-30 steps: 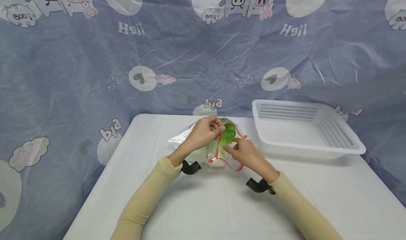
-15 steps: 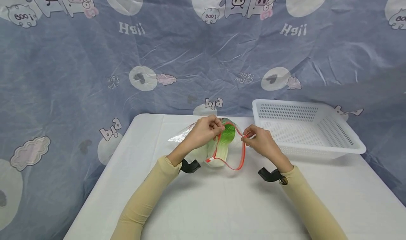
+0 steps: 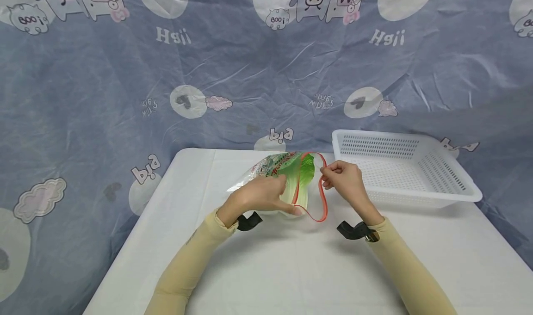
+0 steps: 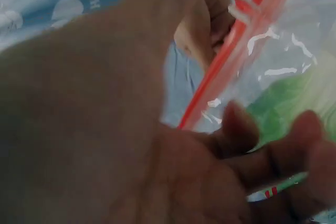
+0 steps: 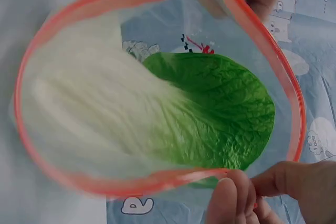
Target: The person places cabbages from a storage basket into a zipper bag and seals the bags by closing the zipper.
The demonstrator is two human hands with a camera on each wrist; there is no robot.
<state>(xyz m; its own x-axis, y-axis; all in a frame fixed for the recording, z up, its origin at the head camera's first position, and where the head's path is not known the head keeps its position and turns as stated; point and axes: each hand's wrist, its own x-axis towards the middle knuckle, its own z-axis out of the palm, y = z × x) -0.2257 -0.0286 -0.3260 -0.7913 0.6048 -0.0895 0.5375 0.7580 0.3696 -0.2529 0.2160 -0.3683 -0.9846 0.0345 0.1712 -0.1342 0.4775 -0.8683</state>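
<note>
A clear zip bag (image 3: 264,168) with red zip edges and printing lies mid-table, its mouth spread wide to the right. Inside it is a cabbage leaf (image 5: 173,114), green at one end and pale at the stalk. My right hand (image 3: 344,178) pinches the red rim (image 5: 296,124) on the bag's right side between thumb and fingers. Along the bag's near left side, my left hand (image 3: 260,195) reaches with its thumb extended to the rim's lower corner. In the left wrist view the left fingers (image 4: 273,156) look loosely bent and spread against the plastic.
A white perforated plastic basket (image 3: 416,195) stands at the right rear of the white-covered table (image 3: 266,268). Behind the table hangs a blue-grey printed cloth (image 3: 258,74). Both wrists carry black camera mounts.
The right hand moved right from the leaf and took the bag's rim, pulling the mouth wider. My left hand let go of the upper rim and moved down; the bag's printed side shows more.
</note>
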